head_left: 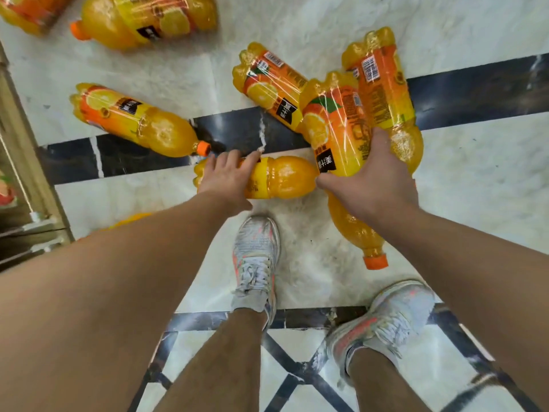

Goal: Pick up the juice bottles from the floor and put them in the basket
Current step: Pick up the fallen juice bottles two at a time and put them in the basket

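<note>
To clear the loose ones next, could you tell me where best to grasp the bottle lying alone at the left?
Probably the narrow waist of the lone bottle, from above, fingers wrapping across it. It lies flat, orange cap toward the feet, both sides free.

The pale marble floor (pixel 475 173), crossed by dark bands, carries orange juice bottles (pixel 136 120) lying on their sides, three bunched at the upper right, others apart at left and top, and two grey sneakers (pixel 257 257).
</note>
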The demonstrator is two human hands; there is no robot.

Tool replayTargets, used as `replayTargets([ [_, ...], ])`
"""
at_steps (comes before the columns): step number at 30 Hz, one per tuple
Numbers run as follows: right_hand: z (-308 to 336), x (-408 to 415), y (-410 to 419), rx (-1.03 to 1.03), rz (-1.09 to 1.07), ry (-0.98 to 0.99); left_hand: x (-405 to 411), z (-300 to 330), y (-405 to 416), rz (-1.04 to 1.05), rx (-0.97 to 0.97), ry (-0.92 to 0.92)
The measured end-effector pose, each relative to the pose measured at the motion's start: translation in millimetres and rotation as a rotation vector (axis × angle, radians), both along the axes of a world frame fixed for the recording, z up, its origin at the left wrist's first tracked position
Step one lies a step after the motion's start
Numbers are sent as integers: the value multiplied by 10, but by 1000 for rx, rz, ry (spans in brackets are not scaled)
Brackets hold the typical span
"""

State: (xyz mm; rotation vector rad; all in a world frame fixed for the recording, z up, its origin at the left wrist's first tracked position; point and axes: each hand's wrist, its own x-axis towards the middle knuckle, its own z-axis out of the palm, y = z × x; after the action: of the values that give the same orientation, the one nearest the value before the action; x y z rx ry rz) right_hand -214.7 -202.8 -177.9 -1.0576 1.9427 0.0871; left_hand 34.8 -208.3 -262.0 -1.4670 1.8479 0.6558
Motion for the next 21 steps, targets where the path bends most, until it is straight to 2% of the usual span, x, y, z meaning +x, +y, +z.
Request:
replayTargets([
  [6, 44, 51, -23, 3, -16, 8, -51, 12, -133, -52, 32, -6],
  [11, 421, 5, -102, 42, 14, 25, -143, 411, -76, 59, 38, -4],
  [16, 1049, -62, -275, 28, 55, 54, -240, 1137, -69, 230, 69, 33],
  [21, 1989, -157, -538, -9, 44, 46, -364, 2208, -218, 469, 0, 147],
])
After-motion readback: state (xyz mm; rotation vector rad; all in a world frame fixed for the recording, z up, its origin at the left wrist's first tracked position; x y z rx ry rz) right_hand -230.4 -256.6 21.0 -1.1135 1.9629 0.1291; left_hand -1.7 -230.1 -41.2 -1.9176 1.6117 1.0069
